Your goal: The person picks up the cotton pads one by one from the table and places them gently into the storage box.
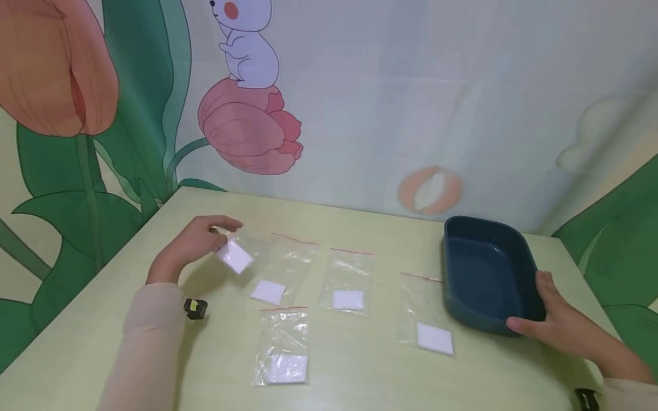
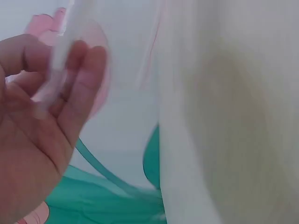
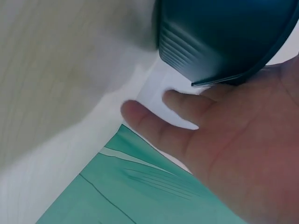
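Observation:
My left hand pinches a clear zip bag with a white square piece inside, tilted above the table's left side. In the left wrist view the bag shows edge-on between the curled fingers. At the right, my right hand touches the near right corner of a dark blue rectangular tub, its thumb at the front and its fingers along the side. Two straight fingers spread away from the tub in the right wrist view; the others are partly hidden behind it.
Several similar zip bags with white squares lie on the pale table: one bag nearest me, one mid-table, one beside the tub, one by my left hand. A printed curtain hangs behind.

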`<action>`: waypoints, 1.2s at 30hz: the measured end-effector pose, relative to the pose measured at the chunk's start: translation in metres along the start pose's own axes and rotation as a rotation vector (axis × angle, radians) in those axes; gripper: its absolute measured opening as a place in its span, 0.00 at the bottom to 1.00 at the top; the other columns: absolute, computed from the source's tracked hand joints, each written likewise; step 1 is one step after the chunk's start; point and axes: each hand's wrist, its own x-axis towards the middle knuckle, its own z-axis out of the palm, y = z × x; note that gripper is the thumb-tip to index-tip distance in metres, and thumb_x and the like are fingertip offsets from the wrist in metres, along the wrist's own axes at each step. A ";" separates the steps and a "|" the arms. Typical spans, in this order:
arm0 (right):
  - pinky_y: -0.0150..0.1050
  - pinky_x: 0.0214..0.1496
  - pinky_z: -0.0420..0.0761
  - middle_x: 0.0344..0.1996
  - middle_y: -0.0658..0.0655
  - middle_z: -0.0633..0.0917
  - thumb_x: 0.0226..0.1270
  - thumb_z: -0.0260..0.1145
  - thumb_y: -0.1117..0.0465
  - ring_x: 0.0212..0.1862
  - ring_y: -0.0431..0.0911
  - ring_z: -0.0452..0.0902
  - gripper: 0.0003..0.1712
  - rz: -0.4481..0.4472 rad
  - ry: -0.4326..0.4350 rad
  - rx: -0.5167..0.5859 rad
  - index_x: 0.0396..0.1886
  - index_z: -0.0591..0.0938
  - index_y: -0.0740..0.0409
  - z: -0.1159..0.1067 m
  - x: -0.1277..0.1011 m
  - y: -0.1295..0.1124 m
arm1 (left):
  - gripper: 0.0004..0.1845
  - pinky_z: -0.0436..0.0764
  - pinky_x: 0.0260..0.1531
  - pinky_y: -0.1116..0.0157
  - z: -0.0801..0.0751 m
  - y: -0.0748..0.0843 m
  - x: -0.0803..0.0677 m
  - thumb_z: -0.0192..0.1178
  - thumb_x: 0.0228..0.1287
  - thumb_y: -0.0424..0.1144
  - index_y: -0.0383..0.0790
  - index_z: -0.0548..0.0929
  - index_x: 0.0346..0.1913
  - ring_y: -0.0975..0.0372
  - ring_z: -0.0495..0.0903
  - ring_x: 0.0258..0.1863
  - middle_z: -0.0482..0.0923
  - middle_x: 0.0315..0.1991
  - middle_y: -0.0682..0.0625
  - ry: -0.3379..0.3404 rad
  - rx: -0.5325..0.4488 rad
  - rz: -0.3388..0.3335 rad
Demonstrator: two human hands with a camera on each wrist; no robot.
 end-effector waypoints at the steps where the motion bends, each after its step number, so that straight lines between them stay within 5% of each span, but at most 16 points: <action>1: 0.81 0.57 0.51 0.71 0.72 0.16 0.73 0.65 0.46 0.69 0.82 0.25 0.66 -0.006 0.011 -0.006 0.74 0.22 0.69 0.000 -0.001 -0.001 | 0.27 0.75 0.48 0.57 0.001 0.005 -0.001 0.50 0.65 0.28 0.40 0.79 0.67 0.50 0.74 0.47 0.76 0.59 0.40 0.009 -0.037 0.013; 5: 0.81 0.57 0.52 0.71 0.67 0.14 0.71 0.65 0.44 0.70 0.82 0.29 0.66 -0.014 0.049 -0.010 0.76 0.25 0.69 0.000 -0.002 -0.004 | 0.28 0.73 0.49 0.57 0.011 0.031 -0.007 0.51 0.68 0.29 0.47 0.77 0.70 0.53 0.73 0.43 0.77 0.50 0.43 0.018 -0.198 0.101; 13: 0.79 0.62 0.51 0.73 0.68 0.18 0.67 0.68 0.40 0.73 0.78 0.29 0.71 0.009 0.061 -0.019 0.76 0.25 0.68 0.004 0.020 -0.020 | 0.32 0.81 0.42 0.64 0.047 0.069 0.000 0.51 0.69 0.25 0.47 0.71 0.74 0.57 0.76 0.36 0.65 0.74 0.53 -0.004 -0.371 0.306; 22: 0.75 0.65 0.52 0.75 0.70 0.21 0.63 0.70 0.37 0.73 0.78 0.36 0.73 0.041 0.067 -0.003 0.77 0.27 0.69 0.017 0.036 -0.036 | 0.39 0.85 0.39 0.57 0.129 0.125 0.044 0.55 0.68 0.24 0.44 0.57 0.80 0.57 0.79 0.35 0.50 0.80 0.52 -0.228 -0.360 0.377; 25: 0.74 0.67 0.52 0.75 0.69 0.22 0.62 0.70 0.36 0.74 0.77 0.36 0.74 0.044 0.073 0.006 0.77 0.27 0.68 0.022 0.039 -0.042 | 0.42 0.84 0.41 0.59 0.154 0.152 0.058 0.55 0.68 0.24 0.43 0.52 0.81 0.57 0.81 0.35 0.46 0.81 0.52 -0.291 -0.327 0.410; 29: 0.72 0.68 0.51 0.75 0.70 0.23 0.61 0.71 0.36 0.74 0.76 0.36 0.75 0.045 0.075 0.020 0.78 0.28 0.69 0.027 0.042 -0.052 | 0.43 0.84 0.43 0.58 0.181 0.192 0.073 0.56 0.68 0.23 0.43 0.50 0.82 0.58 0.80 0.38 0.45 0.81 0.53 -0.327 -0.411 0.486; 32: 0.71 0.68 0.52 0.76 0.70 0.23 0.60 0.71 0.35 0.74 0.76 0.37 0.75 0.043 0.079 0.021 0.78 0.29 0.69 0.031 0.045 -0.060 | 0.43 0.85 0.41 0.58 0.198 0.210 0.086 0.55 0.67 0.22 0.42 0.49 0.82 0.58 0.78 0.35 0.44 0.81 0.52 -0.327 -0.465 0.476; 36: 0.70 0.70 0.52 0.76 0.69 0.24 0.60 0.71 0.34 0.75 0.74 0.37 0.75 0.044 0.083 0.026 0.78 0.30 0.68 0.034 0.045 -0.070 | 0.46 0.82 0.32 0.63 0.225 0.212 0.106 0.53 0.63 0.19 0.39 0.48 0.81 0.56 0.77 0.30 0.41 0.82 0.47 -0.321 -0.344 0.367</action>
